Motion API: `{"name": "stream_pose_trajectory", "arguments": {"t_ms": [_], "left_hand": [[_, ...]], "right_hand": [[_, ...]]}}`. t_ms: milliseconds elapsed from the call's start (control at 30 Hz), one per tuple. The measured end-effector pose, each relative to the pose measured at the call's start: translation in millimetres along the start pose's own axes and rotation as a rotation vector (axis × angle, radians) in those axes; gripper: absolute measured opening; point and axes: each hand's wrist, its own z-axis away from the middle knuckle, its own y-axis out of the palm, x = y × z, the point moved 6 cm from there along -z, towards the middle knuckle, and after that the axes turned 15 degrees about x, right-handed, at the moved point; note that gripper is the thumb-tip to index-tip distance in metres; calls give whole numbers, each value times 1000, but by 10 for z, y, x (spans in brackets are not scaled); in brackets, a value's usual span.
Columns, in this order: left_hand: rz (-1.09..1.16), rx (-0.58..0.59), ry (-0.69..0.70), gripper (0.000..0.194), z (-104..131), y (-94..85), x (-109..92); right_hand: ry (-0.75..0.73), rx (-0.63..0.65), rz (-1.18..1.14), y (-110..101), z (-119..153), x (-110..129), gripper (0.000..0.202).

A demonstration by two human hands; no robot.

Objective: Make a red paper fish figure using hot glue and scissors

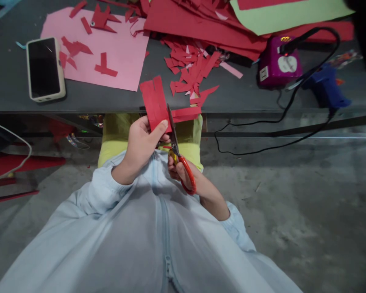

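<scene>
- My left grip [142, 138] pinches red paper [155, 102] near the edge of the table [110, 101].
- My right grip [178, 169] is clamped on scissors [176, 147], blades beside the paper.
- I should angle my thumb clear.

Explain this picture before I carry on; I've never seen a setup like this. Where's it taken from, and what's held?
There's no machine: these are a person's own bare hands. The one picture comes from a camera worn on the head, looking forward and down. The left hand holds red paper; the right hand holds scissors, blades by the paper's edge. On the dark table lie a pink sheet, red scraps, a phone, a purple box and what looks like a blue glue gun.
</scene>
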Motion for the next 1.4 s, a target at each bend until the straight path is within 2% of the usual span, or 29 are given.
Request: {"name": "stream_pose_trajectory", "arguments": {"t_ms": [100, 433, 1100, 1400], "left_hand": [[7, -1, -4, 36, -1, 1, 4], [31, 4, -2, 38, 22, 8, 3], [76, 2, 12, 39, 30, 18, 8], [51, -7, 33, 38, 6, -25, -24]], "right_hand": [[-28, -23, -13, 4, 5, 19, 33], [-44, 14, -38, 15, 11, 45, 33], [-10, 61, -253, 92, -30, 21, 42], [20, 35, -105, 15, 13, 38, 44]]}}
